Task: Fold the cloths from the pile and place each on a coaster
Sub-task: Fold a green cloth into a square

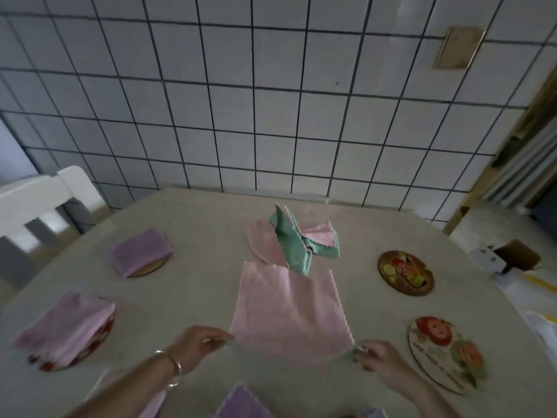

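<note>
From the head camera, a pink cloth (289, 312) lies spread flat on the grey table (193, 267), its near edge lifted slightly. The left hand (197, 346) pinches the cloth's near left corner between thumb and fingers; a metal bangle (174, 368) circles that wrist. The right hand (379, 362) pinches the near right corner in the same way, fingers curled round the fabric.

Just beyond the far edge of this cloth sits the pile (294, 244), a loose heap of pink and green cloths with zigzag edges, one green piece standing up.

To the left, a folded purple cloth (140, 250) rests on a far coaster (150, 267), and a folded lilac cloth (66, 325) covers most of a nearer coaster (99, 336). To the right, two round printed coasters lie bare: a dark-rimmed one (405, 273) farther away and a pale one (446, 354) close to the right hand.

More purple fabric (241, 404) shows at the bottom edge, blurred. A white chair (39, 197) stands at the table's left, before a tiled wall (271, 101).
</note>
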